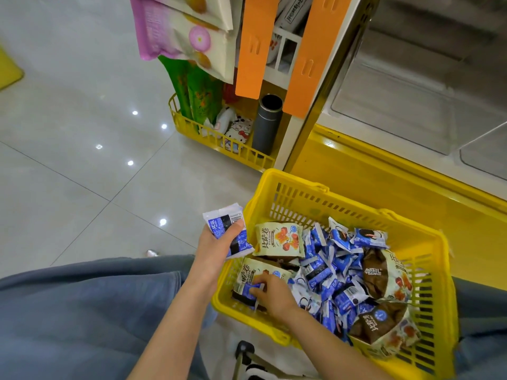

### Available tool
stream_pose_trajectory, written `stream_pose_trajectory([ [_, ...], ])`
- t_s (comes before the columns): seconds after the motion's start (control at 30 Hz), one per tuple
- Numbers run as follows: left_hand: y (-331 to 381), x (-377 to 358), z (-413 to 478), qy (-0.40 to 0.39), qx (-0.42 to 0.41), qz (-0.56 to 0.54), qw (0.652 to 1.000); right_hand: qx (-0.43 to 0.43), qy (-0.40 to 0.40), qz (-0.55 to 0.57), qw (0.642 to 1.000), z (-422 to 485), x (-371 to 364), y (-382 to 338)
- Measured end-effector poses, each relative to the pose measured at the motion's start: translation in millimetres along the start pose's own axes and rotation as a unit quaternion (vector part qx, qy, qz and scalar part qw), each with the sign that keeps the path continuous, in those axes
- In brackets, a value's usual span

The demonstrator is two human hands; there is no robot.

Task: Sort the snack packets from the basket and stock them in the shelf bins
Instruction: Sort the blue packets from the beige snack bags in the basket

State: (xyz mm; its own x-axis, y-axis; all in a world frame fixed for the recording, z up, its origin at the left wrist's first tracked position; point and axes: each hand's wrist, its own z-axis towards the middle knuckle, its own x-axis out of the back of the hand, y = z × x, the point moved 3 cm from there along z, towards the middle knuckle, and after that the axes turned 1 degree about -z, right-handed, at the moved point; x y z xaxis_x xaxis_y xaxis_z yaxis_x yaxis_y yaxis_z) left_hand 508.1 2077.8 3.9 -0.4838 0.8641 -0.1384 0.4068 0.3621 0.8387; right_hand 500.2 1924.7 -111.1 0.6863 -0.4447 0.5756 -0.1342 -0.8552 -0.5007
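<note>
Yellow slatted basket (301, 193), lower right, stands against the yellow base of a glass-topped cabinet (411, 111); its near corner is cut off by the frame. Contents: four large cream-and-brown packets (278, 238) by my count, and a heap of small blue packets (334, 278), too overlapped to number. The left hand (216, 244), just outside the basket's left wall, is closed around a stack of blue packets (229, 229); how many, I cannot tell. The right hand (274, 293), inside the basket, pinches one blue packet (251, 289) lying on a cream-and-brown one. Behind: a low yellow wire tray (219, 145) holding green bags (197, 91), one dark cylinder (266, 124) and a cartoon-cat item (237, 131); two orange strips (253, 45) hang above it. Pink hanging packets (175, 31) are cut off at the top edge. Grey tiled floor (68, 133), left.
</note>
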Motion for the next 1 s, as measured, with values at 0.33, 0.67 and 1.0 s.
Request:
stream_pose_trajectory([
  [0.33,-18,-60,-5,-0.122,0.049,0.108,0.985,0.04,0.131,0.102,0.985,-42,107,28],
  [0.67,-64,-243,32,-0.269,0.022,0.371,0.888,-0.114,0.372,0.136,0.911,-66,252,154],
  [1.0,-87,-252,6,-0.204,-0.227,0.422,0.854,-0.128,0.276,0.174,0.937,-75,225,179],
])
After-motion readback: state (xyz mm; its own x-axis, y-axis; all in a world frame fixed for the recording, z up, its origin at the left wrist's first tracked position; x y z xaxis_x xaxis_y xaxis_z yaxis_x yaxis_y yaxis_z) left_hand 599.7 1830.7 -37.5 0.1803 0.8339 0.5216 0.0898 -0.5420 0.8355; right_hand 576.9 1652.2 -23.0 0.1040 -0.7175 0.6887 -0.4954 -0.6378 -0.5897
